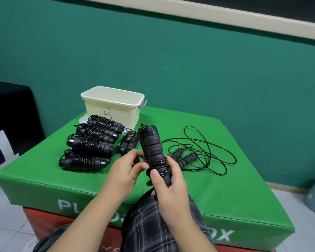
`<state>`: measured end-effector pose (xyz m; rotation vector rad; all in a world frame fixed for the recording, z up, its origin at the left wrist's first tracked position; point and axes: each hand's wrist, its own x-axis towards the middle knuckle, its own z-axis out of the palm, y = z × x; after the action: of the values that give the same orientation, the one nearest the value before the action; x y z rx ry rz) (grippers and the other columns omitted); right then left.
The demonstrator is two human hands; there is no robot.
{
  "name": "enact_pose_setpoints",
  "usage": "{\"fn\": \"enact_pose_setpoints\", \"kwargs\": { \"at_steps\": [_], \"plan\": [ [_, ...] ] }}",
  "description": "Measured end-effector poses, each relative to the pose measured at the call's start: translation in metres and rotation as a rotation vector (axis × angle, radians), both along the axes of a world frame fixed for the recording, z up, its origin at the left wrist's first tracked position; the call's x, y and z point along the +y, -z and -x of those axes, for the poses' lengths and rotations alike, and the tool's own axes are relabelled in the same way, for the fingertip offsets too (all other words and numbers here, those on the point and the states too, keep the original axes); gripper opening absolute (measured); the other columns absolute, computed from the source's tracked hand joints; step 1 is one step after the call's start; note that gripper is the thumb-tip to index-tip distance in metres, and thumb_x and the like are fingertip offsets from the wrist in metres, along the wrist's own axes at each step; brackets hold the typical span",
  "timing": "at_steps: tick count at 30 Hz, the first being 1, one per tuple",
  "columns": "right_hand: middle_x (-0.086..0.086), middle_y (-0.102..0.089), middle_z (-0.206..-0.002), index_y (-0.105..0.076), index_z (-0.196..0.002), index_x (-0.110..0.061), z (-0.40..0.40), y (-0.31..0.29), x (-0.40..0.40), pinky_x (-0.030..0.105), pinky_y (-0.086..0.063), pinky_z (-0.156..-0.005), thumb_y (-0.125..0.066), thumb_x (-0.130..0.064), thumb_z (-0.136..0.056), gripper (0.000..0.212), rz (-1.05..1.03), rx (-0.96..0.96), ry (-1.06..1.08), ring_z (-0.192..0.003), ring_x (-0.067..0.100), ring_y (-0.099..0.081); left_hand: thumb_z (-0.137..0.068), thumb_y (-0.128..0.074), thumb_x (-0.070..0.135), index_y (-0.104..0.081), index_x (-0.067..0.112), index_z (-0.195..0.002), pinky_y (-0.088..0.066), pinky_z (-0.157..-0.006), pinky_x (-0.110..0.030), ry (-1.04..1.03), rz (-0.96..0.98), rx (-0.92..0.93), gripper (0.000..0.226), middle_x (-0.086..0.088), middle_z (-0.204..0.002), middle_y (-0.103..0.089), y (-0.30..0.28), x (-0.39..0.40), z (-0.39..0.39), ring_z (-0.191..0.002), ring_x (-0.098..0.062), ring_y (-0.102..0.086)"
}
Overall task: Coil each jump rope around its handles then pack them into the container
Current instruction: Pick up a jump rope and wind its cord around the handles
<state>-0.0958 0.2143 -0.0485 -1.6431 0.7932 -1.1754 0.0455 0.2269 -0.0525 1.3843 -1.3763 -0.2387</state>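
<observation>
a pair of black foam handles (151,151) is held upright above the near edge of the green padded surface (225,188), most likely so that the cord can be led round them freely. a few turns of thin black cord (158,163) are already laid round the lower part of the handles, while the upper part is bare, so this rope is judged to be early in its coiling. the right grip (168,193) is closed round the bottom of the handles, its thumb pressed on the lowest turn, apparently to keep the winding from slipping. the left grip (125,167) is curled at the left side of the handles and seems to pinch the cord, though the pinch itself is partly hidden. five coiled ropes (89,144) are laid toward the far left corner, just before the cream container (113,106), presumably waiting to be packed; what the container holds cannot be seen. one loose rope (198,151) is spread toward the right edge, not yet coiled.
</observation>
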Motion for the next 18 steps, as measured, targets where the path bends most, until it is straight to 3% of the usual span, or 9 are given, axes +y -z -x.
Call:
{"fn": "enact_pose_setpoints", "kwargs": {
  "at_steps": [3, 6, 9, 11, 13, 16, 18],
  "plan": [
    [-0.008, -0.069, -0.084, -0.056, -0.109, -0.036, -0.001, 0.004, -0.003, 0.036, -0.052, -0.061, -0.058, -0.058, -0.068, 0.047, -0.064, -0.066, -0.068, -0.074, 0.017, -0.066, -0.061, -0.034, 0.093, -0.067, 0.026, -0.094, -0.046, -0.072, -0.041, 0.217, -0.031, 0.178, 0.082, -0.011, -0.087, -0.064, -0.001, -0.004, 0.002, -0.081, -0.017, -0.059],
    [-0.011, -0.07, -0.092, -0.059, -0.11, -0.031, 0.0, 0.004, -0.003, 0.045, -0.055, -0.077, -0.051, -0.062, -0.075, 0.048, -0.01, -0.004, -0.026, -0.082, 0.013, -0.067, -0.062, -0.036, 0.092, -0.062, 0.032, -0.064, -0.038, -0.058, -0.018, 0.134, 0.012, 0.166, 0.065, 0.008, -0.069, -0.058, -0.01, 0.001, 0.003, -0.063, 0.001, -0.049],
    [-0.021, -0.065, -0.105, -0.051, -0.118, -0.04, -0.003, 0.007, -0.001, 0.032, -0.051, -0.088, -0.043, -0.062, -0.08, 0.045, 0.144, 0.06, 0.148, -0.1, 0.002, -0.061, -0.063, -0.054, 0.082, -0.056, 0.034, -0.048, -0.03, -0.05, -0.013, -0.069, 0.037, 0.114, 0.051, 0.017, -0.061, -0.052, -0.02, 0.009, 0.006, -0.055, 0.0, -0.045],
    [-0.015, -0.059, -0.114, -0.051, -0.114, -0.045, -0.003, 0.006, -0.002, 0.024, -0.045, -0.092, -0.045, -0.051, -0.087, 0.028, 0.27, 0.003, 0.263, -0.109, 0.007, -0.056, -0.062, -0.071, 0.068, -0.061, 0.039, -0.047, -0.03, -0.048, -0.012, -0.13, 0.048, 0.095, 0.034, 0.013, -0.059, -0.054, -0.023, 0.013, 0.006, -0.053, 0.0, -0.046],
    [-0.006, -0.056, -0.108, -0.059, -0.107, -0.043, -0.002, 0.004, -0.003, 0.011, -0.04, -0.086, -0.048, -0.041, -0.092, 0.019, 0.345, -0.028, 0.304, -0.104, 0.004, -0.054, -0.054, -0.07, 0.067, -0.065, 0.042, -0.051, -0.028, -0.047, -0.016, -0.115, 0.027, 0.067, 0.025, 0.006, -0.056, -0.055, -0.023, 0.018, 0.004, -0.051, -0.003, -0.044],
    [-0.004, -0.06, -0.099, -0.069, -0.1, -0.035, 0.0, 0.002, -0.004, 0.004, -0.038, -0.08, -0.054, -0.026, -0.092, 0.019, 0.319, -0.066, 0.28, -0.095, -0.002, -0.056, -0.05, -0.063, 0.073, -0.066, 0.03, -0.056, -0.031, -0.049, -0.021, -0.054, -0.011, -0.027, 0.044, 0.006, -0.057, -0.053, -0.015, 0.025, -0.006, -0.05, -0.005, -0.043],
    [-0.008, -0.062, -0.099, -0.066, -0.101, -0.038, -0.001, 0.001, -0.005, 0.003, -0.037, -0.081, -0.053, -0.028, -0.093, 0.019, 0.294, -0.039, 0.271, -0.097, -0.003, -0.056, -0.055, -0.062, 0.073, -0.064, 0.018, -0.056, -0.035, -0.053, -0.025, -0.045, -0.032, -0.051, 0.055, 0.0, -0.059, -0.052, -0.011, 0.027, -0.01, -0.052, -0.008, -0.044]
  ]
}}
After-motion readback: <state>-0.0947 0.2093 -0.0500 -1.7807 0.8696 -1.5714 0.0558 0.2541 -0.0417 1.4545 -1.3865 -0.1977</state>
